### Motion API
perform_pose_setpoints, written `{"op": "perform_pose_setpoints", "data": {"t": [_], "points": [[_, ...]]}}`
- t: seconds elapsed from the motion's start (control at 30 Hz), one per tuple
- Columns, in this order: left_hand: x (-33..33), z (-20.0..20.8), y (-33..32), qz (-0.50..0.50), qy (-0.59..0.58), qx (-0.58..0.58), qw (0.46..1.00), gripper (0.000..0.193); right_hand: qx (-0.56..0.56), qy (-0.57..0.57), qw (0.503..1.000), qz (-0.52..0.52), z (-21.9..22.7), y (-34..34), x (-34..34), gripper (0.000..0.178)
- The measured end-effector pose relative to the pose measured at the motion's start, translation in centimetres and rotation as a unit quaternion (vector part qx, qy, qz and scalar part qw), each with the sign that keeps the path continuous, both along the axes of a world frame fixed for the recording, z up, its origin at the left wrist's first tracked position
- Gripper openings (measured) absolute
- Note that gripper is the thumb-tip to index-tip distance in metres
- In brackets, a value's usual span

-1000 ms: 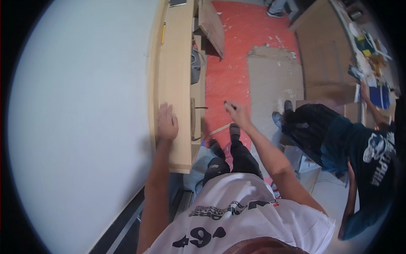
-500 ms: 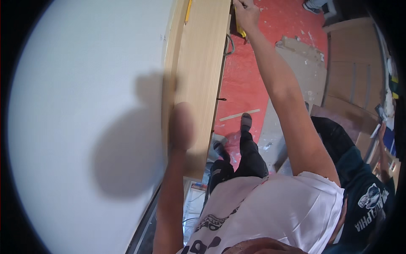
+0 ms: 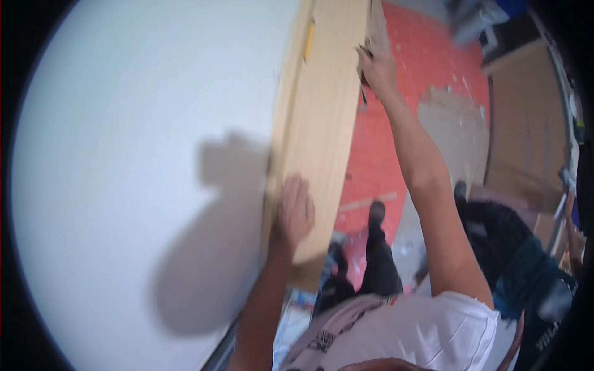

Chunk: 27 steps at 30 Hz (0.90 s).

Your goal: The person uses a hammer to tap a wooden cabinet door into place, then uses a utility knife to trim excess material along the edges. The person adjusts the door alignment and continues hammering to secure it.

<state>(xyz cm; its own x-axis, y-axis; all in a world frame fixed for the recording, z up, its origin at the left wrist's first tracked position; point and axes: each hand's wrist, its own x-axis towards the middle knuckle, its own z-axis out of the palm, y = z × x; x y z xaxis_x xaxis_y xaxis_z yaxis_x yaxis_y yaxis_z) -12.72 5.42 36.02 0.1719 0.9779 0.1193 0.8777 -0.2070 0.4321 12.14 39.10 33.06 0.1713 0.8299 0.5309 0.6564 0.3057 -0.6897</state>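
Note:
A long pale wooden board runs along the white wall, away from me. My left hand lies on its near part, fingers stretched out and nothing held. At the board's right edge, farther off, my right hand is closed, with a small dark thing showing at its fingers. Blur and the hand itself hide what that thing is. A yellow pencil rests on the board near the wall, left of my right hand.
The white wall fills the left side. Red covering lies on the floor, with grey-brown sheets over part of it. A thin strip lies near my feet. Another person in dark clothes is close on my right.
The whole view has shifted, so the board appears farther right and lower. My right hand has come nearer along the board's edge. My left hand, blurred before, now shows its fingers stretched out.

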Motion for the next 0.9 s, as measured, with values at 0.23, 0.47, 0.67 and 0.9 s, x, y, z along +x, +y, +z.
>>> {"op": "perform_pose_setpoints", "data": {"t": [0.23,0.47,0.67,0.9], "points": [[2.1,0.6,0.5,-0.007,0.027,0.047,0.999,0.037,-0.057,0.025,0.997,0.049,1.0,-20.5,-2.7,0.013],[3.2,-0.4,1.0,-0.016,0.036,0.107,0.993,0.039,-0.136,0.036,0.983,0.120,2.0,-41.3,-5.1,0.014],[4.2,-0.1,0.7,-0.007,0.027,0.109,0.994,0.039,-0.190,0.126,0.956,0.188,3.7,-53.1,-5.2,0.012],[2.9,-0.3,-0.4,0.004,0.019,0.098,0.995,0.037,-0.276,0.184,0.890,0.314,3.3,-53.9,-3.6,0.017]]}}
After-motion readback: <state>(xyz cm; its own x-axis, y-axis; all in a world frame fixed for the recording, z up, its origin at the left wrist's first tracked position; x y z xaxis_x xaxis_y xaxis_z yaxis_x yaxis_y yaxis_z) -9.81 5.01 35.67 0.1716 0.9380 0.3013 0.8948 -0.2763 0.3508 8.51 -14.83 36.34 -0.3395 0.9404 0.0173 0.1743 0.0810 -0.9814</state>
